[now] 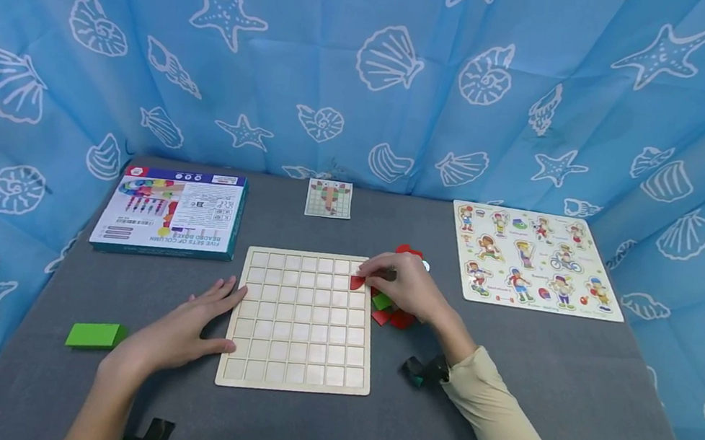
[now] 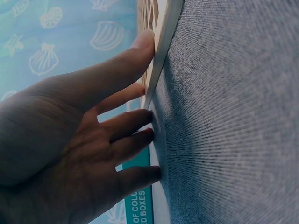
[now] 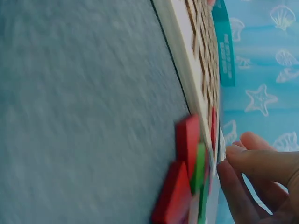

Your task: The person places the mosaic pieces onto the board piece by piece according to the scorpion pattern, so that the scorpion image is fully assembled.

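Observation:
A pale wooden grid board (image 1: 305, 313) lies flat on the grey table. My left hand (image 1: 186, 332) rests at its left edge, thumb and fingers spread; in the left wrist view the thumb (image 2: 145, 39) touches the board's side. One red piece (image 1: 356, 283) with a curved edge sits in a cell near the upper right corner. Right above that piece is my right hand (image 1: 407, 282), its thumb and fingertips close together. A pale sliver shows by those fingertips in the right wrist view, but whether they pinch something is unclear.
Red and green pieces (image 1: 382, 301) are piled against the board's right edge, partly under my right hand. A small pattern card (image 1: 329, 199) lies behind the board. Around it are a boxed set (image 1: 170, 214), a sports picture puzzle (image 1: 537, 261) and a green block (image 1: 95, 335).

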The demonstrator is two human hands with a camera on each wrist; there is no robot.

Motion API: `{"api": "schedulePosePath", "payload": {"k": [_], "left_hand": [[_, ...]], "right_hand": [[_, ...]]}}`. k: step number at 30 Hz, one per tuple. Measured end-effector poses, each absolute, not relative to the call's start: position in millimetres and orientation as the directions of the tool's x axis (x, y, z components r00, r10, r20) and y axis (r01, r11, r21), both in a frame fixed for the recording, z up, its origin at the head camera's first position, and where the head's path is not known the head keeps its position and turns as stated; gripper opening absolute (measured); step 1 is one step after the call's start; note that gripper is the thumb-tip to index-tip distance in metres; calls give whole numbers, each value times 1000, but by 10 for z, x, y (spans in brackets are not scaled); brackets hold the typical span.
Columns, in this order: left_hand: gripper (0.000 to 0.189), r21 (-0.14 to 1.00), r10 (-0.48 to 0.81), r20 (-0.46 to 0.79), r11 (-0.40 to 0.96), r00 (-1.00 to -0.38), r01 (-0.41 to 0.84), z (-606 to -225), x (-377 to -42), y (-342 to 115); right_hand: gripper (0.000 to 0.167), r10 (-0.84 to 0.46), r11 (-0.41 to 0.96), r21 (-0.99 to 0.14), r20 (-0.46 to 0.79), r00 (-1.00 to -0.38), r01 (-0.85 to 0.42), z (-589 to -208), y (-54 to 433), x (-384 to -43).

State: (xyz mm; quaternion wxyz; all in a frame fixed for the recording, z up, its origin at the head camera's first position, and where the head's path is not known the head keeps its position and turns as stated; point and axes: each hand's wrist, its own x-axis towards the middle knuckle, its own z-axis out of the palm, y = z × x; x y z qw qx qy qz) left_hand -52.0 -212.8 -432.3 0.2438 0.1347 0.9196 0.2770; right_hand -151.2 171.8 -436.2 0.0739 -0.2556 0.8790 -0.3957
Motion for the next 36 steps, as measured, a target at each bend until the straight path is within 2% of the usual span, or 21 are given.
{"api": "schedulePosePath", "payload": {"k": [7,16,21,27,36], "left_hand": [[95,568,379,-377,815,-845,112,-4329,-526,-2126],[95,568,384,-363,814,-849,125,-4325,-519,-2122],[95,568,383,-361,813,-851,125,-4321,-514,-2118],[95,568,381,-365,814,-849,120,-4321,-516,-2121],[95,565,374,-375,818,-848,111,-4317,-521,-2109]], "right_hand": [[17,-421,634,-715,-1,-907,-293,-4312,1892,-1554],[28,-423,728,-622,-77,-903,-288,-4339,2003,-1591],[27,-435,739,-605,-94,-895,-296,-4352,2018,-1618],[22,-442,728,-617,-88,-893,-300,-4350,2020,-1624],[12,-408,648,-723,-62,-911,-241,-4311,2052,-1577]]}}
